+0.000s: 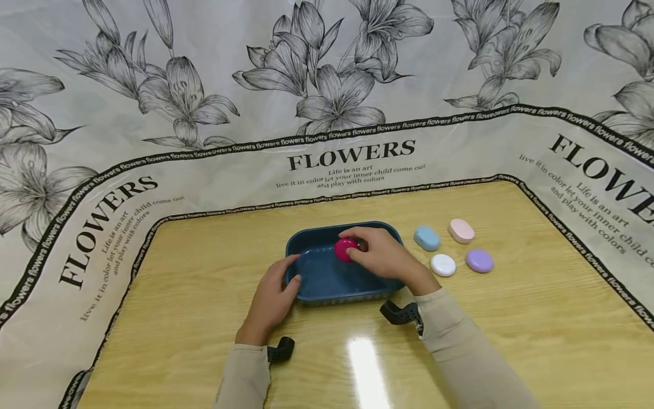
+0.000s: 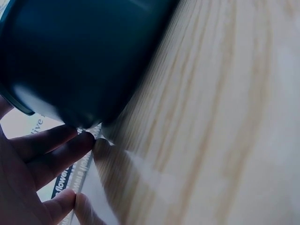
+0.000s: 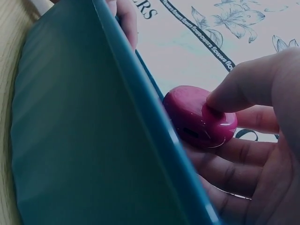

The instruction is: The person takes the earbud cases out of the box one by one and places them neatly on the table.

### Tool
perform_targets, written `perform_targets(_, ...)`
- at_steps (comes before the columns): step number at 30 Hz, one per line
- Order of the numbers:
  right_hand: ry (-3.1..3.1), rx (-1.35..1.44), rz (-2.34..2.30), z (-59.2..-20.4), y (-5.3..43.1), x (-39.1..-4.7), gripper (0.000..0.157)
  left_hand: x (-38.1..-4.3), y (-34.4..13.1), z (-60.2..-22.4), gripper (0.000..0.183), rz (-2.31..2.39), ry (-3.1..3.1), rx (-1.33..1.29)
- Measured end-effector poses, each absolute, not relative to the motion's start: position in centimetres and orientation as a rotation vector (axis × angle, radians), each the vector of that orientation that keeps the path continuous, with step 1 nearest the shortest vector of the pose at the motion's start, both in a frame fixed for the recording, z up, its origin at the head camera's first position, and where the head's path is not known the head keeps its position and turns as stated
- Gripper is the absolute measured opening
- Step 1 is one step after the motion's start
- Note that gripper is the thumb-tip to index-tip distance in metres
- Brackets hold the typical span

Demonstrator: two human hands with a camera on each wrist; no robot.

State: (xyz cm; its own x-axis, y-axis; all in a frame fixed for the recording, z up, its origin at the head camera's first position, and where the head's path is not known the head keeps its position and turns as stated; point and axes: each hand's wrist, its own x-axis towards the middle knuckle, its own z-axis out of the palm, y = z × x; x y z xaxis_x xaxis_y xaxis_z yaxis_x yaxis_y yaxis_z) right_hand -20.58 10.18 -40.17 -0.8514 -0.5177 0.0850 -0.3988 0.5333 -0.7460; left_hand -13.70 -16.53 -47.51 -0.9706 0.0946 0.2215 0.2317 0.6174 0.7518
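Note:
A glossy magenta oval case (image 1: 346, 250) with a small dark slot is pinched between the thumb and fingers of my right hand (image 1: 383, 253), over the inside of a dark blue rectangular basin (image 1: 327, 295). The right wrist view shows the case (image 3: 199, 117) just beyond the basin's rim (image 3: 140, 112), thumb on top and fingers beneath. My left hand (image 1: 271, 298) holds the basin's left end, its fingertips at the rim. From the left wrist, several fingers (image 2: 56, 154) lie outside against the end wall (image 2: 84, 61).
To the basin's right lie a light blue oval piece (image 1: 427, 238), a pale pink one (image 1: 461, 231), a white one (image 1: 443, 265) and a purple one (image 1: 479, 261). They rest on a wood-grain table (image 1: 194, 284), bordered by a flower-printed cloth (image 1: 352, 159).

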Motion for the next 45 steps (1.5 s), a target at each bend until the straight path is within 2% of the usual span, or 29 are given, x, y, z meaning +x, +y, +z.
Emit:
perform_targets(10,2.581,-0.788,-1.213,-41.5,10.6,-18.9,0.039,-12.0,-16.5,-48.5,0.044,-1.302,-2.721,-0.212)
perform_targets(45,2.698,-0.684,-1.259,-39.5,16.3,-18.6,0.038,-13.6,-16.5,-47.5,0.044,-1.288,-2.689,-0.235)
